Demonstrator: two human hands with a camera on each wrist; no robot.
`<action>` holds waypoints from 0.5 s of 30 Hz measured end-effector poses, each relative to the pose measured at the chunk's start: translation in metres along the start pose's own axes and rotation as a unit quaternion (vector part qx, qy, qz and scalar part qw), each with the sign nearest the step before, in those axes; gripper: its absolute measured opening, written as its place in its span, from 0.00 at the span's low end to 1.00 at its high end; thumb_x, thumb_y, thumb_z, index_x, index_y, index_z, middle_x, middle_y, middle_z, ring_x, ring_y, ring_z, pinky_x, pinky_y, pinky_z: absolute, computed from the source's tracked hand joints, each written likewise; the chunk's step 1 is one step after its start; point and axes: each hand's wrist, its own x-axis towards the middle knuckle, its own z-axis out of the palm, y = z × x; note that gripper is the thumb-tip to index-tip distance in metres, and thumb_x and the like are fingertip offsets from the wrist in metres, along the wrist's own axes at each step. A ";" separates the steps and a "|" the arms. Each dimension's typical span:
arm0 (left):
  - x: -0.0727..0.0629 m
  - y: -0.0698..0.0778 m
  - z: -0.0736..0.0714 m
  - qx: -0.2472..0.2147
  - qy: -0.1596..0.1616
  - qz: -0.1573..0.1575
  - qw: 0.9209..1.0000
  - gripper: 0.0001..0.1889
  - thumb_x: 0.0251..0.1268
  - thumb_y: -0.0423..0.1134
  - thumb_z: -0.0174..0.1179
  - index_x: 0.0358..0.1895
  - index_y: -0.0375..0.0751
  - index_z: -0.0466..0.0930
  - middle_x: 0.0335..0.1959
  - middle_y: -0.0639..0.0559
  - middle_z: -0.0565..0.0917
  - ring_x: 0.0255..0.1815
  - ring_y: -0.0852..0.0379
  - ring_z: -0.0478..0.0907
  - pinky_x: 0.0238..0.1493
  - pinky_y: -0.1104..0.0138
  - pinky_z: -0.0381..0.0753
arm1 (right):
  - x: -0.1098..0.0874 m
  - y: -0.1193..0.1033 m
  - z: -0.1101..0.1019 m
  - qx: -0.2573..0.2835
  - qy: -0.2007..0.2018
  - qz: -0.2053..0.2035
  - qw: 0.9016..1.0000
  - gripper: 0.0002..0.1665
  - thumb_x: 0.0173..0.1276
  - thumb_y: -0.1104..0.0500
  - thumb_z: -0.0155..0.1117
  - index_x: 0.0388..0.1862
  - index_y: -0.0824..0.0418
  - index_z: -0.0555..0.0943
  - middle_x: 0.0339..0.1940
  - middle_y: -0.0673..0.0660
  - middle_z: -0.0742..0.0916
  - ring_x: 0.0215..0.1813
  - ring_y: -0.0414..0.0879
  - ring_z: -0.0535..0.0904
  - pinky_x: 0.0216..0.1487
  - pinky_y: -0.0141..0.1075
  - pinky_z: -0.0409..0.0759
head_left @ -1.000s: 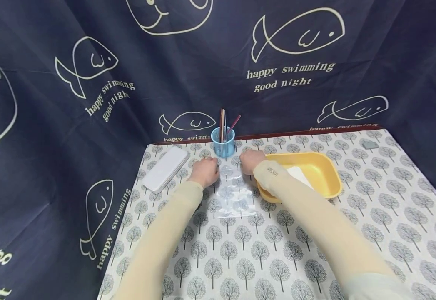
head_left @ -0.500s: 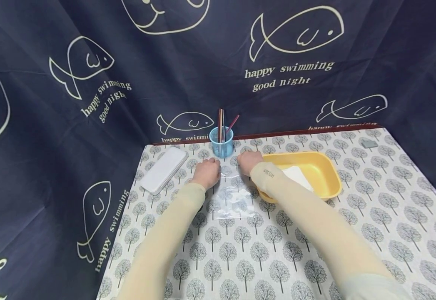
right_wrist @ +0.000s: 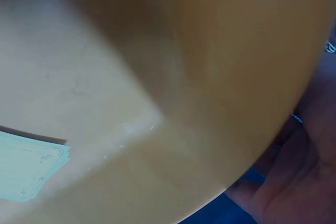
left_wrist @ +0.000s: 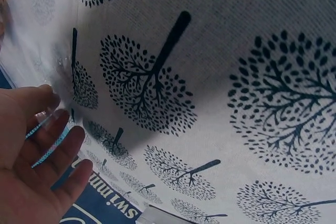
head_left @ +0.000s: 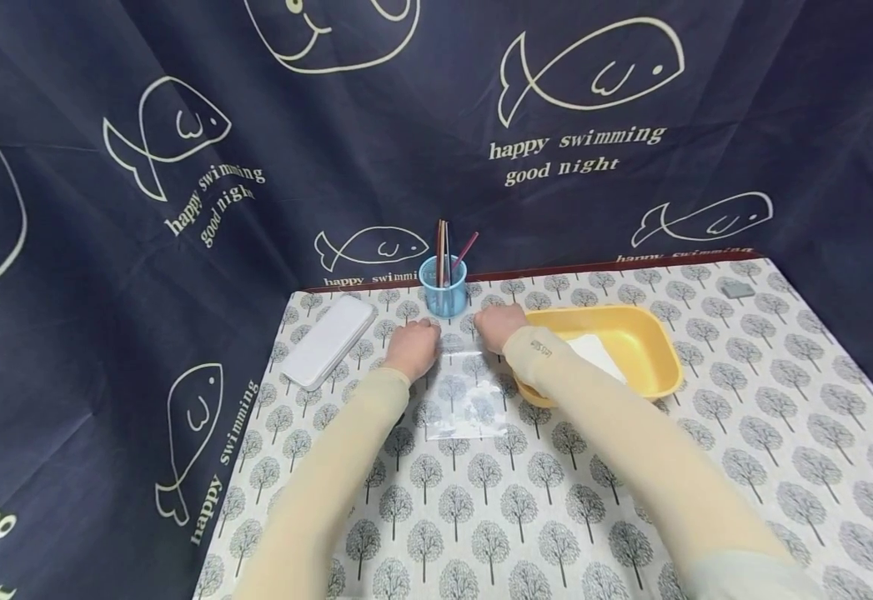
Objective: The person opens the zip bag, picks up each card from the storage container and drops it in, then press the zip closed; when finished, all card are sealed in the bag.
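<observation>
A clear plastic bag (head_left: 469, 404) lies flat on the tree-print cloth in the head view. At its far left corner, my left hand (head_left: 414, 348) pinches the plastic. The left wrist view shows the thumb and index finger of the left hand (left_wrist: 39, 145) together at the plastic edge, the other fingers loosely bent. My right hand (head_left: 499, 327) grips the far right corner, beside a yellow basin (head_left: 644, 350). In the right wrist view, the basin wall hides much of the right hand (right_wrist: 296, 182), including its fingertips.
Inside the basin lies a stack of white paper (head_left: 595, 354). A blue cup (head_left: 445, 300) with several thin sticks stands just beyond the hands. To the left lies a white case (head_left: 329, 340); a small grey block (head_left: 737, 289) sits far right. Dark fish-print curtain (head_left: 406, 167) hangs behind.
My left hand has shifted slightly right and towards the near side, and the bag has slid a little nearer with it. The right hand stays almost in place.
</observation>
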 end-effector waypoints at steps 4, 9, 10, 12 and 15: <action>-0.003 -0.005 -0.004 -0.011 0.018 0.010 1.000 0.02 0.73 0.38 0.66 0.41 0.46 0.87 0.40 0.50 0.88 0.43 0.48 0.85 0.50 0.52 0.83 | -0.003 0.001 -0.006 0.024 0.015 -0.021 0.999 0.07 0.66 0.65 0.67 0.41 0.58 0.87 0.40 0.56 0.90 0.45 0.58 0.86 0.55 0.60 0.80; -0.006 -0.011 -0.011 -0.044 0.045 0.027 0.998 0.04 0.71 0.34 0.65 0.37 0.47 0.87 0.36 0.53 0.88 0.39 0.51 0.85 0.48 0.55 0.82 | -0.011 0.007 -0.015 0.060 0.063 -0.058 0.995 0.03 0.65 0.62 0.70 0.31 0.54 0.87 0.32 0.51 0.87 0.40 0.53 0.83 0.50 0.57 0.81; -0.007 -0.013 -0.012 -0.050 0.052 0.030 0.997 0.04 0.71 0.34 0.65 0.37 0.47 0.86 0.35 0.53 0.88 0.38 0.52 0.85 0.47 0.56 0.82 | -0.014 0.007 -0.018 0.067 0.073 -0.068 0.993 0.05 0.65 0.62 0.71 0.29 0.54 0.85 0.30 0.50 0.86 0.38 0.51 0.81 0.47 0.54 0.81; -0.010 -0.016 -0.013 -0.057 0.075 0.038 0.995 0.05 0.71 0.34 0.66 0.34 0.48 0.85 0.33 0.55 0.87 0.36 0.54 0.84 0.45 0.57 0.81 | -0.020 0.008 -0.022 0.080 0.086 -0.089 0.989 0.11 0.66 0.62 0.72 0.24 0.54 0.81 0.26 0.49 0.83 0.34 0.49 0.78 0.39 0.48 0.81; -0.017 -0.020 -0.019 -0.069 0.111 0.053 0.990 0.05 0.70 0.34 0.66 0.34 0.48 0.85 0.31 0.56 0.85 0.35 0.55 0.82 0.43 0.58 0.81 | -0.032 0.008 -0.032 0.103 0.095 -0.112 0.984 0.16 0.67 0.61 0.73 0.21 0.54 0.78 0.23 0.49 0.80 0.30 0.47 0.75 0.34 0.44 0.78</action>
